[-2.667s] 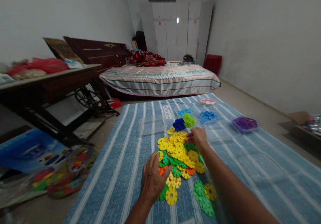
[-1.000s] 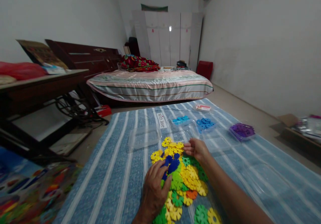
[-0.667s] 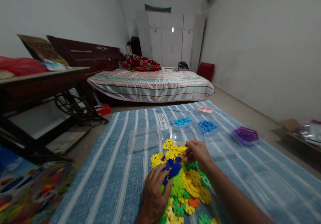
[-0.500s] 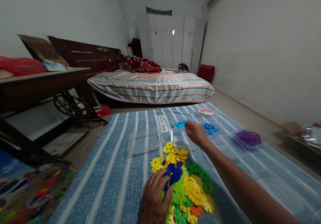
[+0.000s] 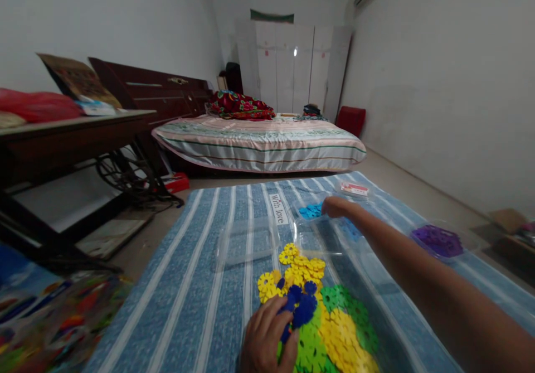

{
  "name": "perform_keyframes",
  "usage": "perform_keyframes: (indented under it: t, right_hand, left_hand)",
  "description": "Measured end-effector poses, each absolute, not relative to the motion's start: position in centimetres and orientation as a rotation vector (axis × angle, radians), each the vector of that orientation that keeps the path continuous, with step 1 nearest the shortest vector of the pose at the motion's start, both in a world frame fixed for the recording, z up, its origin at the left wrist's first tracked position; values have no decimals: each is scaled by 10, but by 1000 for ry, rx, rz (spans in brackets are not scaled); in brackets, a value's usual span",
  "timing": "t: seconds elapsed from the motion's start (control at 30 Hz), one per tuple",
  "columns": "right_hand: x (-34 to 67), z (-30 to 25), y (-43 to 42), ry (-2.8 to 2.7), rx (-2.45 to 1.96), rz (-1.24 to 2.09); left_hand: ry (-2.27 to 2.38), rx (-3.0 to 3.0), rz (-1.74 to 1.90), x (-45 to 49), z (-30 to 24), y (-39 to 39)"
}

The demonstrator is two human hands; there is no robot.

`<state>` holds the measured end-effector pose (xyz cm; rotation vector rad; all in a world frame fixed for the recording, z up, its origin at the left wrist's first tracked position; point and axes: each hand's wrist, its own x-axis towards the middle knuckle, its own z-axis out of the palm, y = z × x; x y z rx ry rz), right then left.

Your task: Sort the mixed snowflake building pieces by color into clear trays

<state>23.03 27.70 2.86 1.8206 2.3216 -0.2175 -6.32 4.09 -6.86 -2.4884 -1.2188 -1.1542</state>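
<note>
My left hand [image 5: 270, 334] rests at the near side of a heap of flower-shaped plastic discs, its fingers bent and its thumb apart, fingertips touching the dark blue discs [image 5: 305, 309]. Around these lie yellow discs [image 5: 295, 267], light green discs [image 5: 309, 339] and darker green discs [image 5: 361, 317]. My right hand [image 5: 334, 207] is stretched forward over a clear tub holding light blue discs [image 5: 310, 211]. Its fingers look closed and point down by those discs; anything between them is hidden. More blue discs [image 5: 351, 229] show partly behind my right forearm.
Clear plastic tubs [image 5: 246, 245] stand left of the heap on the striped cloth [image 5: 188, 284]. Purple discs [image 5: 438, 240] fill a tub at the right. A lidded clear box [image 5: 354, 189] with a red-and-white label sits at the far edge. Beyond is a bed [image 5: 267, 144].
My right hand has moved slightly right and turned downward beside the light blue discs. My left hand stays on the dark blue discs. The whole view has shifted a little.
</note>
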Motion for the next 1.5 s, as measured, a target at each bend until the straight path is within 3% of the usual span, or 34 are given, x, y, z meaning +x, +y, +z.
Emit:
perform_keyframes:
  t: [0.37,0.63,0.77,1.03,1.33,1.5]
  right_hand:
    - [240,28,264,2443,1915,-146]
    - [242,80,236,2524,1932,116]
    - [239,115,187,2745,1678,201]
    - [214,147,65,2920,1148,-105]
    - [139,150,2,2799,787,337]
    - [118,142,0,2747,799,359]
  left_hand:
    - [-1243,-2520,-1149,-65,-73,42]
    - [-1291,-2512,-1227,-59,-64,38]
    - [-1368,-2505,-1319,-53,-59,38]
    - [-1737,-2523,-1618,-52,-50,35]
    - [-1848,-2646,-1613,-54,-45,34]
    - [-1801,-2654,-1612,-53,-45,33]
